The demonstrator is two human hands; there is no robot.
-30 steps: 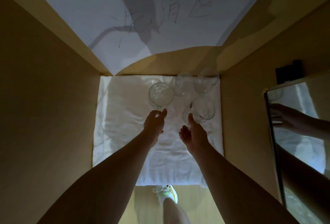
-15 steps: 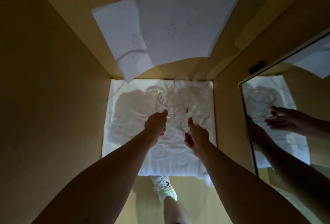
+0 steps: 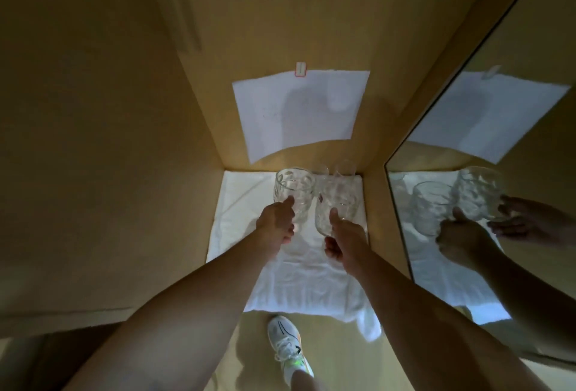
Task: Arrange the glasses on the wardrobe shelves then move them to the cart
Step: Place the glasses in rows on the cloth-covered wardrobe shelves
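My left hand grips a clear dimpled glass by its lower part, and the glass is raised off the white towel that covers the wardrobe shelf. My right hand grips a second clear glass just to the right, thumb up along its side. Behind these two, more glasses stand at the back of the shelf, partly hidden.
Tan wardrobe walls close in on the left and at the back. A white paper sheet is taped to the back wall. A mirror on the right reflects hands and glasses. My white shoe stands on the floor below the shelf edge.
Both hands have closed round a glass each and lifted them toward me. The view has tilted so the shelf sits lower and further off.
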